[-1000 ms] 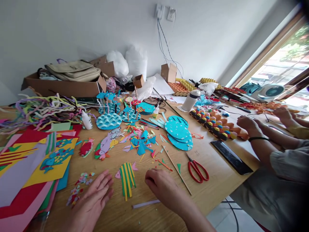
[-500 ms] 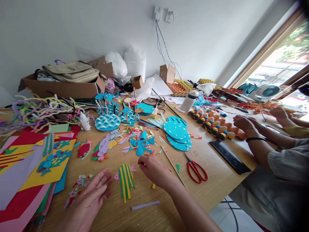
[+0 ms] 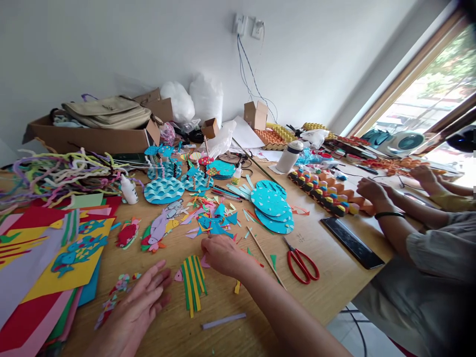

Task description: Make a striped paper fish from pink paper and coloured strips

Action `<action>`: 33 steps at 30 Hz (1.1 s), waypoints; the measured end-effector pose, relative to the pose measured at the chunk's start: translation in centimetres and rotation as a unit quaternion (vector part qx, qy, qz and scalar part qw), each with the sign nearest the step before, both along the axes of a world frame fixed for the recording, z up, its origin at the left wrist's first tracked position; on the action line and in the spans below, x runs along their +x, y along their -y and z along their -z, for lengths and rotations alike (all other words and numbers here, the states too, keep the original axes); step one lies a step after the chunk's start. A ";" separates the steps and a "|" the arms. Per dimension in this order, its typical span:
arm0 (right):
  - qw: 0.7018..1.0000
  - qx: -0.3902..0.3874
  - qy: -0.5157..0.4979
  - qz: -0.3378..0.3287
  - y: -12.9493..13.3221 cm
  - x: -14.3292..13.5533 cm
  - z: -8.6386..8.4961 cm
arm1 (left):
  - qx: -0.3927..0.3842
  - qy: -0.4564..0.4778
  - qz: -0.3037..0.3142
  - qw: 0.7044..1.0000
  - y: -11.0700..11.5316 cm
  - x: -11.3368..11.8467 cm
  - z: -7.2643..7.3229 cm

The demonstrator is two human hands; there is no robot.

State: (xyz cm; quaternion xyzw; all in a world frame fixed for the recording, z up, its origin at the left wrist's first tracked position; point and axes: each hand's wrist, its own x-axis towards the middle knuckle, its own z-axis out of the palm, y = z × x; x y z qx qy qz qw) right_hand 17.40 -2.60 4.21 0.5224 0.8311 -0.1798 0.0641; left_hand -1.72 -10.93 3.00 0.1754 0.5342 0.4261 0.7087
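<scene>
A striped paper fish (image 3: 194,285), with green and yellow strips and a pink head, lies flat on the table between my hands. My left hand (image 3: 136,302) is open to the left of it, fingers stretched out and holding nothing. My right hand (image 3: 223,255) is closed at the fish's upper right, beside its pink tail (image 3: 205,263). Its curled fingertips point down toward the pile of paper scraps (image 3: 217,223), and what they hold, if anything, is hidden. Below the fish lies a lilac paper strip (image 3: 223,321).
Red-handled scissors (image 3: 302,265) and a thin wooden stick (image 3: 265,255) lie to the right, near a black phone (image 3: 351,242). Coloured paper sheets (image 3: 40,292) and a glue bottle (image 3: 129,190) are on the left. Another person's hands (image 3: 374,192) work at far right.
My right hand has moved left, closer to the fish's pink tail, partly covering it. My left hand stays nearly still. The camera view has shifted slightly.
</scene>
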 end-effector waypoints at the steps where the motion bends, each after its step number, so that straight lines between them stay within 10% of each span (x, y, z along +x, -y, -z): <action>1: 1.000 -0.001 0.004 -0.002 -0.1 -0.1 0.0 | -0.001 0.001 -0.001 1.000 0.0 0.0 0.0; 20: 0.991 -0.024 -0.100 0.090 -0.6 -0.2 2.3 | 0.095 -0.109 0.050 0.988 -0.4 -0.6 1.5; 24: 0.984 -0.038 -0.134 0.107 -0.5 -0.3 2.6 | 0.198 -0.352 0.151 0.902 -2.0 -1.1 2.3; 29: 0.980 -0.057 -0.137 0.135 -0.4 -0.3 2.7 | 0.292 -0.609 0.290 0.678 -3.1 -0.8 2.6; 33: 0.978 -0.061 -0.130 0.149 -0.4 0.0 3.1 | 0.293 -0.610 0.317 0.665 -3.0 0.0 2.2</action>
